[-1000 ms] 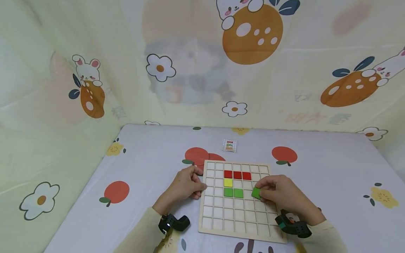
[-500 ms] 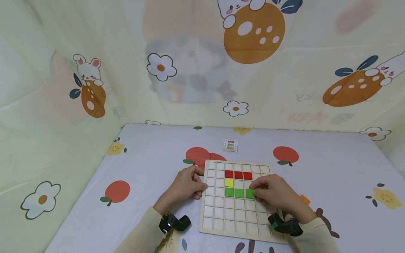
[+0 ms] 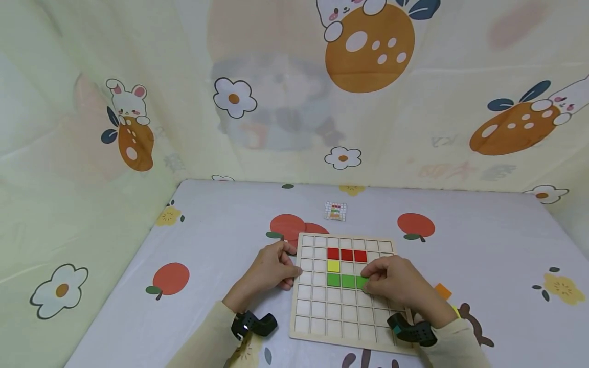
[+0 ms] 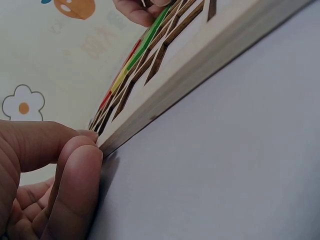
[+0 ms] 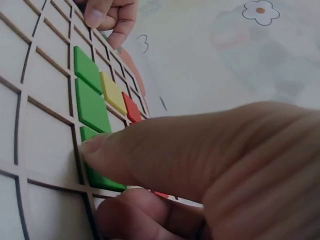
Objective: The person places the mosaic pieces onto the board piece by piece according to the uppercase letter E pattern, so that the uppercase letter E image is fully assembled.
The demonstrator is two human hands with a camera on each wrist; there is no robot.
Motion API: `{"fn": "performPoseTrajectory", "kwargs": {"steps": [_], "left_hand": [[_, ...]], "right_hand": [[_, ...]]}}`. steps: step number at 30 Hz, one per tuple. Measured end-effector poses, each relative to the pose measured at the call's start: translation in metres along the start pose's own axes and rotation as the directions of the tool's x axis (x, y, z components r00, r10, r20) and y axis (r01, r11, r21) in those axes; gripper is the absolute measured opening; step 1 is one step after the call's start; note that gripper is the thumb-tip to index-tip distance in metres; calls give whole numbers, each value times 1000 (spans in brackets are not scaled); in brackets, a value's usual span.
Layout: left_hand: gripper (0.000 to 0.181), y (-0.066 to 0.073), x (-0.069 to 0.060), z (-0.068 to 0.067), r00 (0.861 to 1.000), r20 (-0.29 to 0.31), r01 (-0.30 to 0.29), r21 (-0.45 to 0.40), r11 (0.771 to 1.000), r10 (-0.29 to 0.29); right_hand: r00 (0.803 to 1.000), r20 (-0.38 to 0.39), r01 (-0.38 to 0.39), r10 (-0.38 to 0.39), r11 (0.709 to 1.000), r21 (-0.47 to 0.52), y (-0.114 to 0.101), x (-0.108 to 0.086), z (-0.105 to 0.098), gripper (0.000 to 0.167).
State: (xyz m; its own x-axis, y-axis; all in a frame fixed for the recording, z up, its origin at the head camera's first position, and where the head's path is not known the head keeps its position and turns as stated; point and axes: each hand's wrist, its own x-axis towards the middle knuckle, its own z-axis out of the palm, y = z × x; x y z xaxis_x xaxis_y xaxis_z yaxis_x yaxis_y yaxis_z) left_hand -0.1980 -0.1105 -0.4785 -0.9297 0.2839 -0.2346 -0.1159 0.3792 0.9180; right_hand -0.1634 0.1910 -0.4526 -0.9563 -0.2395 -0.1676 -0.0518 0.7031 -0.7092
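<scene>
A wooden grid board (image 3: 352, 344) lies on the table, with three red tiles (image 3: 347, 255) in one row, one yellow tile (image 3: 333, 266) below and three green tiles (image 3: 348, 281) in a row under that. At the board's left edge, my left hand (image 3: 269, 268) grips the rim between thumb and fingers; in the left wrist view, the left hand's (image 4: 60, 170) fingertips meet the edge. My right hand (image 3: 395, 281) holds the rightmost green tile (image 5: 102, 175), which lies in its cell beside the other two, thumb on top and partly covering it.
A small card (image 3: 335, 211) with a coloured grid pattern lies behind the board. An orange tile (image 3: 443, 292) and part of a yellow tile (image 3: 456, 311) show by my right forearm. A patterned cloth (image 3: 276, 168) hangs behind the table.
My right hand has moved left with the green tile, from a tilted position to the right of the row to the cell beside the other greens. My left hand has stayed at the edge.
</scene>
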Motion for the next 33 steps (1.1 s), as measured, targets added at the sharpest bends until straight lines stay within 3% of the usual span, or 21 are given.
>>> {"fn": "performPoseTrajectory", "kwargs": {"steps": [10, 17, 23, 27, 33], "left_hand": [[41, -1, 0, 0, 1000, 6, -3, 1, 1000, 3], [40, -1, 0, 0, 1000, 1, 3, 7, 1000, -3], [40, -1, 1, 1, 1000, 1, 6, 12, 1000, -6], [40, -1, 1, 1, 1000, -3, 13, 21, 1000, -13], [40, -2, 1, 1, 1000, -5, 18, 24, 1000, -18]], "right_hand": [[1000, -11, 20, -21, 1000, -22, -3, -2, 1, 18], [998, -25, 56, -58, 994, -97, -5, -3, -2, 34], [982, -141, 100, -124, 981, -165, 4, -13, -21, 35], [976, -207, 35, -74, 982, -186, 19, -27, -37, 35], [972, -230, -97, 46, 972, -215, 44, -50, -55, 39]]}}
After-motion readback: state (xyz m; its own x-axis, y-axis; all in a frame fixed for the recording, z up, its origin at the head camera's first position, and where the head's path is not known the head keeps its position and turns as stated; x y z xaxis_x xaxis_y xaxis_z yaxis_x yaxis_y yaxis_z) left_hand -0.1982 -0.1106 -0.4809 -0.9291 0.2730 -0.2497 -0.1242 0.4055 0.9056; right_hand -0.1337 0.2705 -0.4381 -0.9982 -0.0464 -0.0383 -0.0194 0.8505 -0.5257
